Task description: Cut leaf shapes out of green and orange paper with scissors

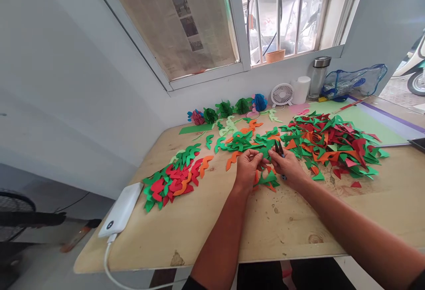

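Observation:
My left hand [248, 168] is closed, its thumb and fingers pinching a green paper piece [264, 152] over the middle of the table. Close beside it, my right hand [289, 166] is wrapped round a pair of small scissors [279, 148], dark blades pointing up and away. The right fingertips also reach the edge of the green paper. Below the hands lie green and orange paper pieces [268, 178]. Just beyond them is a row of green cut leaf shapes [241, 140]. Part of the scissors' handle is hidden by the right hand.
A large heap of green, red and orange scraps [332, 141] lies at right. Wavy cut shapes [175, 179] are piled at left, near a white power bank [122, 210] with a cable. Paper pompoms [226, 109], a small fan [282, 94] and a glass bottle [318, 79] line the wall.

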`<state>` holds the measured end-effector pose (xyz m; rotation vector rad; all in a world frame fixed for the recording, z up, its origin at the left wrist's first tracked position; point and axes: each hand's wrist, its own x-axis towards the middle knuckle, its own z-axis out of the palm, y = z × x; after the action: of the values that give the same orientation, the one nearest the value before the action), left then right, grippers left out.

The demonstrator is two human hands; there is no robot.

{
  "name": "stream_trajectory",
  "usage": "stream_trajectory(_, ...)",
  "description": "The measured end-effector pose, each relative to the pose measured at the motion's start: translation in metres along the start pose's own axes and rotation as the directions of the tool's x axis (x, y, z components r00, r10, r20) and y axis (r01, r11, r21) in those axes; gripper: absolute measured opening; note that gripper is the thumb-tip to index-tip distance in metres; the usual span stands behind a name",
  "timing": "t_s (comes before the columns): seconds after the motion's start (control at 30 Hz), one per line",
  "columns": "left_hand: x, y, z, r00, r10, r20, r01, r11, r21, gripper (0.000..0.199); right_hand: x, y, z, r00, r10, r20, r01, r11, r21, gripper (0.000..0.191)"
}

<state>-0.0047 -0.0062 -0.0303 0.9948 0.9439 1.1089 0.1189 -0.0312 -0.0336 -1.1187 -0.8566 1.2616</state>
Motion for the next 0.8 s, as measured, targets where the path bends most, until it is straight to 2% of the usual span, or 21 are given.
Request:
stream_trajectory(0.17,0.000,0.007,-0.002,0.988,0.084,-0.129,-0.090,0.995,-0.041,0.032,-0.002,-0.001,0.001,0.998,-0.046,0.039,0.052,0.984,-0.168,0.043)
stream_trajectory(0.27,-0.001,0.010,-0.002,0.981,0.103,-0.166,-0.116,0.991,-0.073,0.031,-0.003,0.001,0.001,0.992,-0.080,0.102,0.102,0.965,-0.240,0.046)
stream_trajectory(0.43,-0.001,0.010,0.000,0.983,0.109,-0.149,-0.127,0.985,-0.119,0.031,-0.003,0.005,0.000,0.978,-0.106,0.180,0.152,0.953,-0.262,0.053)
stream_trajectory(0.57,-0.001,0.011,0.001,0.984,0.118,-0.135,-0.137,0.980,-0.147,0.031,-0.003,0.006,-0.001,0.969,-0.076,0.236,0.146,0.944,-0.296,0.057)
stream_trajectory(0.67,-0.002,0.012,0.002,0.979,0.151,-0.137,-0.172,0.973,-0.154,0.029,-0.004,0.006,0.000,0.971,-0.047,0.235,0.116,0.950,-0.289,0.057)
stream_trajectory(0.8,-0.004,0.014,0.004,0.974,0.180,-0.140,-0.199,0.970,-0.137,0.027,-0.004,0.005,0.000,0.971,-0.067,0.228,0.126,0.958,-0.258,0.055)
